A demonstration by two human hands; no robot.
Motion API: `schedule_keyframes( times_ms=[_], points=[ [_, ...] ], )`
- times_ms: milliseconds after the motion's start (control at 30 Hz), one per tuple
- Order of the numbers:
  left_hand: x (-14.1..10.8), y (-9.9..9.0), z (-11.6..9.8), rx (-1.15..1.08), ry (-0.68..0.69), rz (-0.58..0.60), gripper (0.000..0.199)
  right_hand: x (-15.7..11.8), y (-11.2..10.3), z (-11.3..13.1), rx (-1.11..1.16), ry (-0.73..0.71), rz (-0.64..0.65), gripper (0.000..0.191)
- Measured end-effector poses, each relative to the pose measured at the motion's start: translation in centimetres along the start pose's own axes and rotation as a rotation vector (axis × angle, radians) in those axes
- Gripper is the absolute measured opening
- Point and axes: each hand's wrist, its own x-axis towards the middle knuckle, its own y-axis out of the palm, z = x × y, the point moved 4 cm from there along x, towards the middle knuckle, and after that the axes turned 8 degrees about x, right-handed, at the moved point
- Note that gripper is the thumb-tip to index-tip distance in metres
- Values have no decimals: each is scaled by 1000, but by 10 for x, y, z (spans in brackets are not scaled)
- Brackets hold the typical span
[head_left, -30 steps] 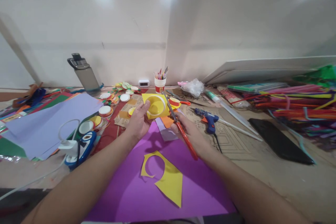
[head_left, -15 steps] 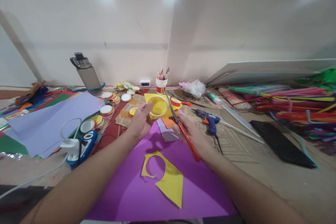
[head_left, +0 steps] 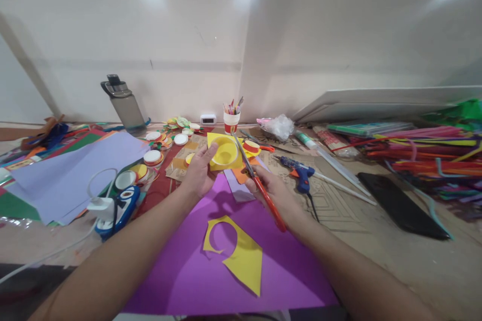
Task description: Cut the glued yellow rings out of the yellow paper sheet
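Note:
My left hand (head_left: 201, 169) grips a yellow paper sheet (head_left: 236, 159) together with a round, shallow piece (head_left: 225, 152) that has a white rim and a yellow inside. Closed around red-handled scissors (head_left: 263, 193) is my right hand (head_left: 271, 189); their blades point up and away, along the right edge of the yellow sheet. I cannot tell whether the blades are biting into it. Below both hands, a yellow paper offcut (head_left: 244, 263) with a round hole lies on a large purple sheet (head_left: 181, 281). Small orange (head_left: 241, 174) and lilac (head_left: 238, 190) paper pieces lie just beneath the scissors.
A blue glue gun (head_left: 301, 174) and a black phone (head_left: 402, 205) lie to the right. Left are a power strip (head_left: 118, 213), lilac paper (head_left: 75, 170) and a bottle (head_left: 126, 105). A cup of pens (head_left: 231, 121) stands behind. Pipe cleaners (head_left: 425, 150) fill the far right.
The yellow sheet and round piece have shifted slightly left and turned a little in my left hand. The scissors have tilted slightly left at the tip.

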Motion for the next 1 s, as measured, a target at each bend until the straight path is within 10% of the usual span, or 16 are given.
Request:
schedule_keyframes(
  times_ms=[1000],
  points=[
    [1, 2, 7, 143, 1, 32, 41, -3, 6, -1, -18, 0, 63, 28]
  ],
)
